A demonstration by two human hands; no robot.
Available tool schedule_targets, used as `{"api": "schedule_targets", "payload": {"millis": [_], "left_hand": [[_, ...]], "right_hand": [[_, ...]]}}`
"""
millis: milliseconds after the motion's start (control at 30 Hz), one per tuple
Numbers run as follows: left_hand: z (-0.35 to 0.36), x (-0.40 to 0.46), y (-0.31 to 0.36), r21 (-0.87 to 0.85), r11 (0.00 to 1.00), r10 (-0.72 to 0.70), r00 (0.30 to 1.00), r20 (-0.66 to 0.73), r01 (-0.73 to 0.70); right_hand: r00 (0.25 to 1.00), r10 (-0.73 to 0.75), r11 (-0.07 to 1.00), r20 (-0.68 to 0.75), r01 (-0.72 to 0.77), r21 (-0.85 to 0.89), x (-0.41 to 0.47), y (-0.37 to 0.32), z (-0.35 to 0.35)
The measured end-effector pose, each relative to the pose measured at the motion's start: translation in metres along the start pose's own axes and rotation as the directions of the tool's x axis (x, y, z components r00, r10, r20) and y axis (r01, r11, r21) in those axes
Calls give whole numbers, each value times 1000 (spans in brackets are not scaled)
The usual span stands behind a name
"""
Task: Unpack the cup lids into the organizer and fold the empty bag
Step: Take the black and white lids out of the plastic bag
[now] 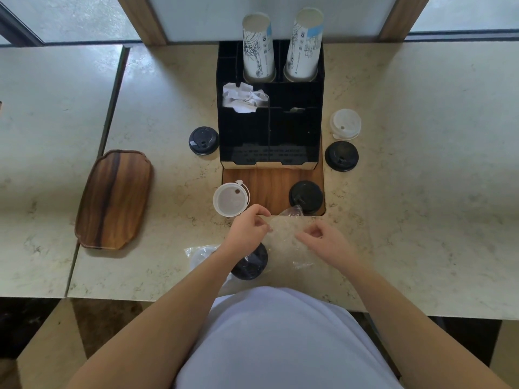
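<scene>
So on the far left of the bench (pixel 407 192) sits a wooden tray (pixel 113 199). A black lid (pixel 203 141) lies left of the black organizer (pixel 269 130), a white lid (pixel 230 199) in front. The left hand (pixel 247 230) pinches the clear bag's (pixel 283 234) top edge, and the right hand (pixel 323 240) pinches its other side, the bag flat-ish between them. More lids (pixel 341 156) lie to the right, none in the front slots as far as I can see.

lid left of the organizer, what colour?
Black lid, beside the black organizer; head view shows it clearly.
</scene>
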State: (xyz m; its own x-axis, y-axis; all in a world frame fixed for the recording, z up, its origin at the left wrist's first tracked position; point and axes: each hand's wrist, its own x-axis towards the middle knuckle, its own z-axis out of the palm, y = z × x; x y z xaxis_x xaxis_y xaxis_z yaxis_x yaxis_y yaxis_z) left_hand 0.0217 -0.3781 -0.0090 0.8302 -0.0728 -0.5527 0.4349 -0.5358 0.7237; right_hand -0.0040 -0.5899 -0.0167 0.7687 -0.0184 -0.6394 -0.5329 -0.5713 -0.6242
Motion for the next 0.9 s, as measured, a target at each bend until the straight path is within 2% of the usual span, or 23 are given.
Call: {"api": "schedule_targets", "payload": {"millis": [133, 300, 500, 600, 667, 700, 767, 833, 900], "left_hand": [[-3, 4, 1, -7, 1000, -14, 998, -58, 13], [-9, 12, 3, -4, 999, -44, 993, -106, 44], [-16, 15, -1, 26, 997, -65, 994, -89, 68], [-19, 8, -11, 176, 984, -25, 998, -50, 34], [-20, -1, -23, 282, 959, 19, 999, -46, -6], [-21, -7, -29, 340, 940, 44, 998, -55, -23], [-23, -19, -44, 449, 892, 94, 993, -75, -50], [-25, -29, -58, 529, 845, 122, 991, -51, -77], [-28, -38, -71, 580, 807, 126, 992, 19, -113]], "right_hand": [[1000, -27, 998, 8, 27, -53, -5, 8, 6], [999, -6, 995, -43, 11, 98, -3, 7, 2], [996, 83, 980, 5, -83, 182, 2, 11, -2], [987, 131, 983, -89, -117, 144, 4, 19, 0], [963, 133, 985, -233, -103, 135, 2, 20, 1], [940, 79, 993, -331, -46, 104, 1, 21, 1], [872, -141, 990, -469, 116, -82, -3, 19, 1], [796, -365, 928, -482, 271, -255, -4, 14, 3], [788, -472, 875, -395, 364, -318, -1, 9, 5]]}}
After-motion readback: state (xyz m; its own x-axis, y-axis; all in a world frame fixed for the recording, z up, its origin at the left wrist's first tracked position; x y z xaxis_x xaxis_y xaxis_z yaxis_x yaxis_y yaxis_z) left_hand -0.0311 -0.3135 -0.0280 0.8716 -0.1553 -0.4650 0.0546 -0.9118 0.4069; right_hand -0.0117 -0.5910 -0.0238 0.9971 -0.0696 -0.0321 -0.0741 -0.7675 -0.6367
